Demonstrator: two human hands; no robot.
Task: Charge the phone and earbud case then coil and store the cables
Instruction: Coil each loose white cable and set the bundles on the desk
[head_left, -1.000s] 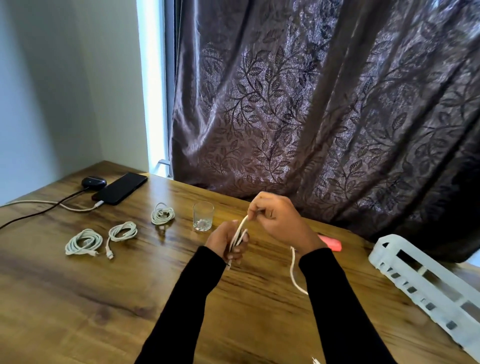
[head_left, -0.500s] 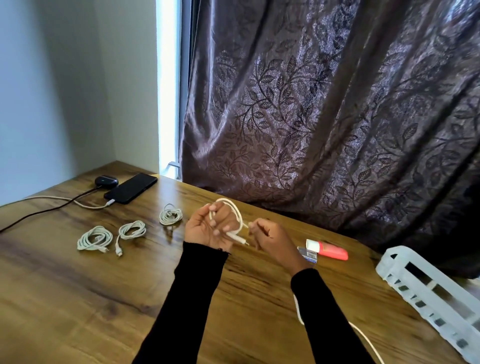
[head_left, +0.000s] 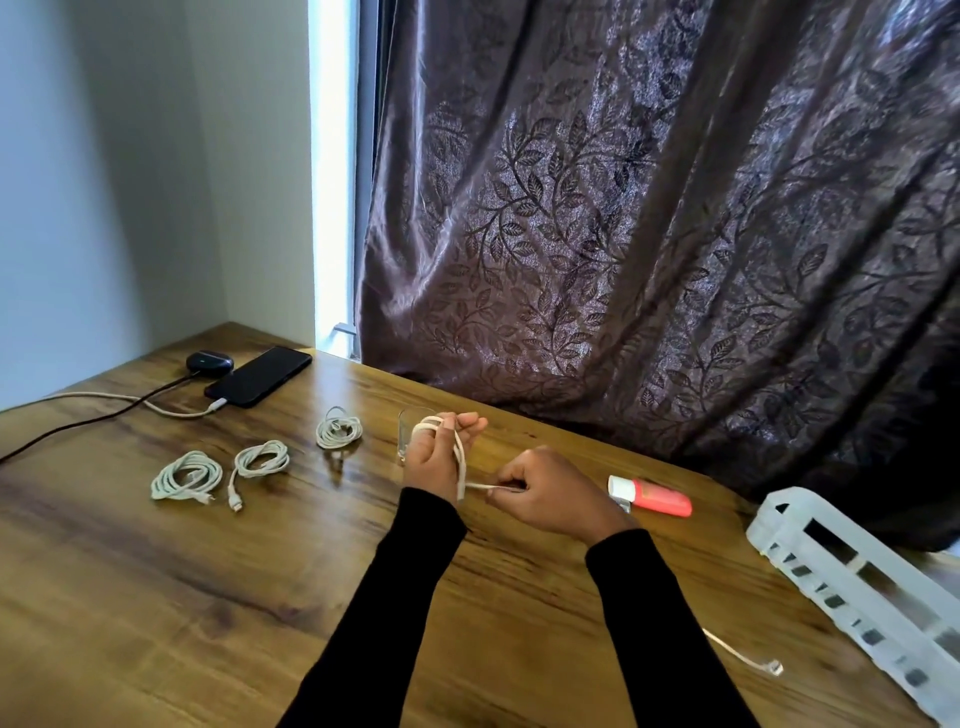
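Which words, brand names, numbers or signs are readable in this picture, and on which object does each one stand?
None can be read.
The phone has a dark screen that shows no text.
The earbud case shows only a small light, no letters.
The red and white object near the curtain has no legible print; any label is too blurred.
The white basket shows no marking.

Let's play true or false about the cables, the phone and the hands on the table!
1. Three coiled cables lie on the table. True.
2. The phone has a cable plugged in. True.
3. The left hand is empty. False: white cable loops around its fingers.
4. The right hand pinches that same cable. True.
5. The coiled cables are inside the white basket. False: they lie on the table, far from it.
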